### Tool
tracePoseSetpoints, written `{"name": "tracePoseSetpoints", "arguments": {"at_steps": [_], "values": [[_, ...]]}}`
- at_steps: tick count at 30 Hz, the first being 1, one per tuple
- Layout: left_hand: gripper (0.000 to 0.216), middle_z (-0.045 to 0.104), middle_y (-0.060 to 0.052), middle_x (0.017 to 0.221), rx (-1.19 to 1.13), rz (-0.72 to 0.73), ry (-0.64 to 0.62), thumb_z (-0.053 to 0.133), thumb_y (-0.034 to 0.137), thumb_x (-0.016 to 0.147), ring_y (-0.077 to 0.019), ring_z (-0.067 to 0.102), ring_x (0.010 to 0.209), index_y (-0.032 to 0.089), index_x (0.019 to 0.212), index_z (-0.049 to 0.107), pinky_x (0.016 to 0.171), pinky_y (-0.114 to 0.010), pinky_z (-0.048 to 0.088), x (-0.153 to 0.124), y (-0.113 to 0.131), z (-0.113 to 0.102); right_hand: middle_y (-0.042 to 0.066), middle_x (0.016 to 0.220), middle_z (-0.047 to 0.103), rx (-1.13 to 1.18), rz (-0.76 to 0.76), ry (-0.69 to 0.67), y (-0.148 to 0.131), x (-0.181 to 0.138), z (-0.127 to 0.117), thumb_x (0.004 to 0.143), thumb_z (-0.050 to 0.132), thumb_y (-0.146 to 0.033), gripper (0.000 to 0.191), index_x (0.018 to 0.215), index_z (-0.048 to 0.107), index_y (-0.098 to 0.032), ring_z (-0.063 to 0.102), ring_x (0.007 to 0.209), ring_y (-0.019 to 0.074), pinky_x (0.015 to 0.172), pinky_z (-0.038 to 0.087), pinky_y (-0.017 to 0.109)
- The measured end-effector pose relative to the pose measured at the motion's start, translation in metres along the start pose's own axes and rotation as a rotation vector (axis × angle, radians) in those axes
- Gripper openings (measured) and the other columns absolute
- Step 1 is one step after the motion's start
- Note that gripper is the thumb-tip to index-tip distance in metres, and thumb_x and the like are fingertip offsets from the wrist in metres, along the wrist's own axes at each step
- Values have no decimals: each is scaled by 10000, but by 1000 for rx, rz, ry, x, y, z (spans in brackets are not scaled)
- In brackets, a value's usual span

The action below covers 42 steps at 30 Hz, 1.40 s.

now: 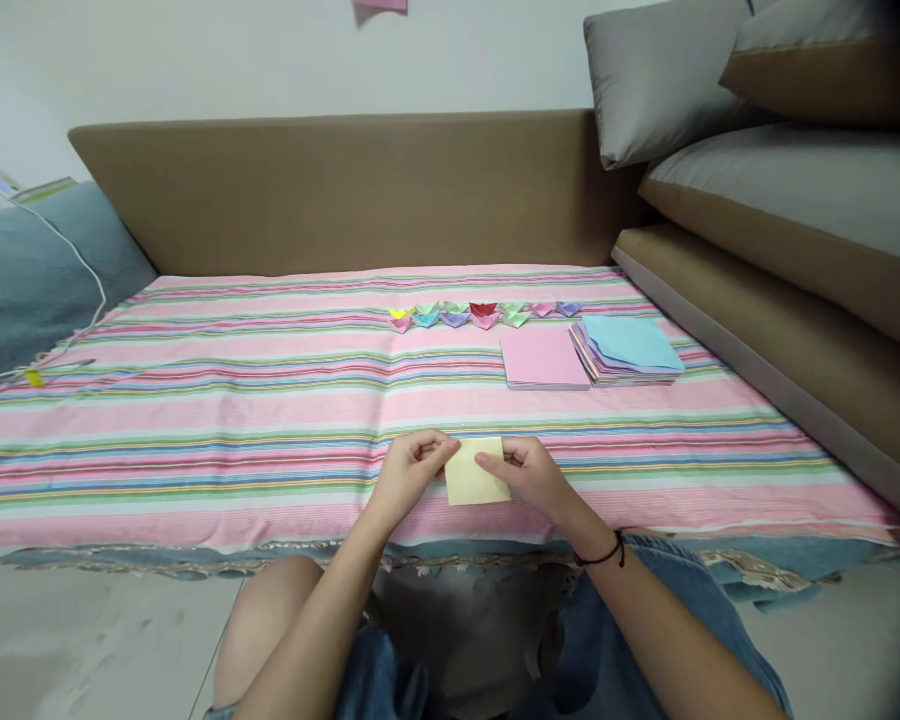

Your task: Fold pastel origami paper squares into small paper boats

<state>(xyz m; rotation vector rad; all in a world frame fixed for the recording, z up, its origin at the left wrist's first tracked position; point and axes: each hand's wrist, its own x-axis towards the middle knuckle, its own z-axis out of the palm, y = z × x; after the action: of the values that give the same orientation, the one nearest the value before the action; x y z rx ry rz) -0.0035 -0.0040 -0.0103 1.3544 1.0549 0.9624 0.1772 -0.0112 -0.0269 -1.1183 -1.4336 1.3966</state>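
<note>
A pale yellow square of paper [474, 480] is held up near the front edge of the bed, between both hands. My left hand [414, 466] pinches its upper left corner between thumb and fingers. On the other side, my right hand [531, 474] grips the right part, its thumb lying on the face of the paper and its fingers behind. Farther back are small folded paper boats [484, 315] in several colours, set in two rows. Right of centre lies a stack of pink paper squares [543, 358], touching or close to a taller, uneven stack of coloured paper [634, 347] with light blue on top.
The surface bears a striped pink cloth [232, 410]. A brown backboard [345, 195] runs along the wall. Cushions [787, 200] pile up at the right. At the left are a blue-grey cushion [45, 240] and a white cable [82, 258].
</note>
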Motion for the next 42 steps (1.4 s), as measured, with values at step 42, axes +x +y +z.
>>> {"name": "tracePoseSetpoints", "arguments": {"at_steps": [42], "values": [[217,658,-47,689,198,154,131,638,343,761,-147,550,626,133,728,681,555,-219,395,-2,4,-1,26,612,635,-73,-175,146,-3,2,-2,741,638,-314,144,693,650,-179,581,555,155,513,472,265]]}}
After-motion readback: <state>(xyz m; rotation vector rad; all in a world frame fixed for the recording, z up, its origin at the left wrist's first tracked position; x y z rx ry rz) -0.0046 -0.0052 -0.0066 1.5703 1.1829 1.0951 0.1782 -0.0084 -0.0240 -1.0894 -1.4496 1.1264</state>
